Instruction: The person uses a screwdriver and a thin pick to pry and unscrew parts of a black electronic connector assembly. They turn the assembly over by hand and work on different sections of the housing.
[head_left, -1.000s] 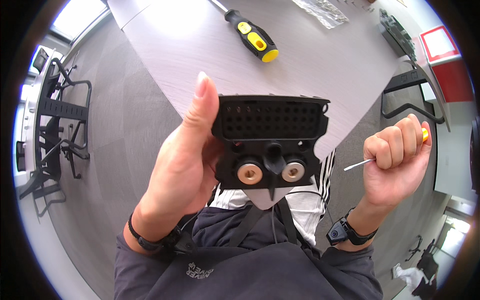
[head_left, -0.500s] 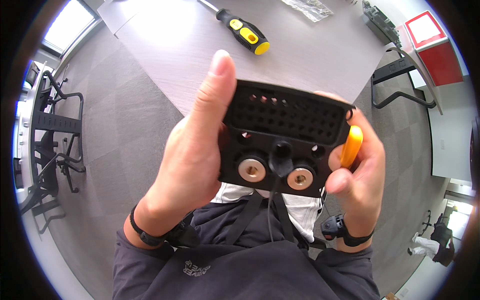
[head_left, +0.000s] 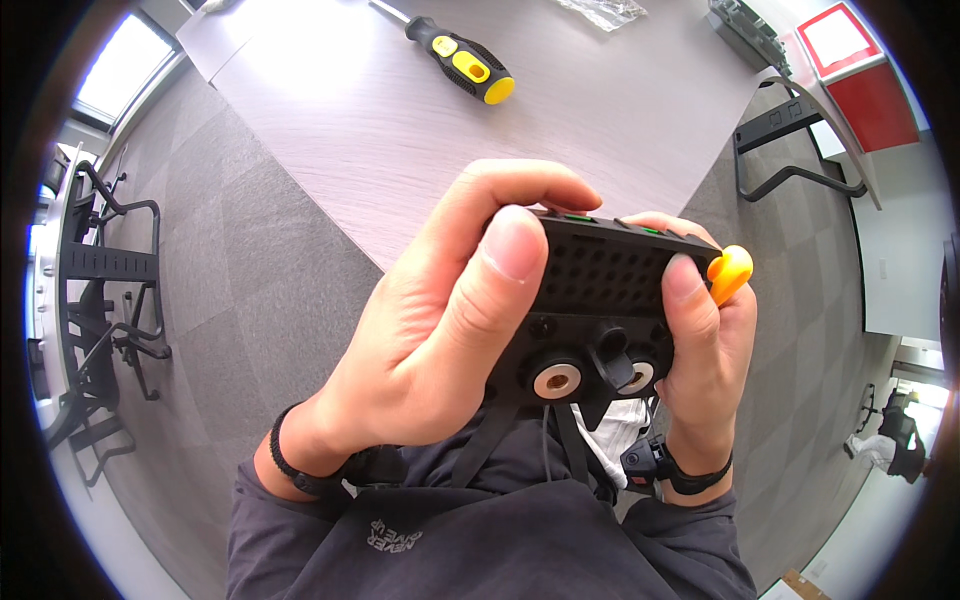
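Both my hands hold a black plastic housing (head_left: 610,285) above my lap, tilted so its top edge with green bits shows. Its face has a grid of small holes, two round silvery inserts (head_left: 556,381) with brass-coloured centres, and a dark flap-like cap (head_left: 610,352) between them. My left hand (head_left: 430,310) grips the left end, thumb on the face and fingers over the top edge. My right hand (head_left: 705,340) pinches the right end, thumb on the face. An orange-yellow rounded piece (head_left: 731,272) sticks out by the right fingers; the rest of it is hidden.
A black-and-yellow screwdriver (head_left: 462,62) lies on the pale wooden table (head_left: 330,150) beyond my hands. Farther back are a clear plastic bag (head_left: 605,12) and a grey part (head_left: 748,38). A red-and-white box (head_left: 868,105) stands at right; another person (head_left: 893,440) is at far right.
The housing has tilted, bringing its top edge into view. My left fingers have curled over that edge, and my right thumb has moved up onto the face.
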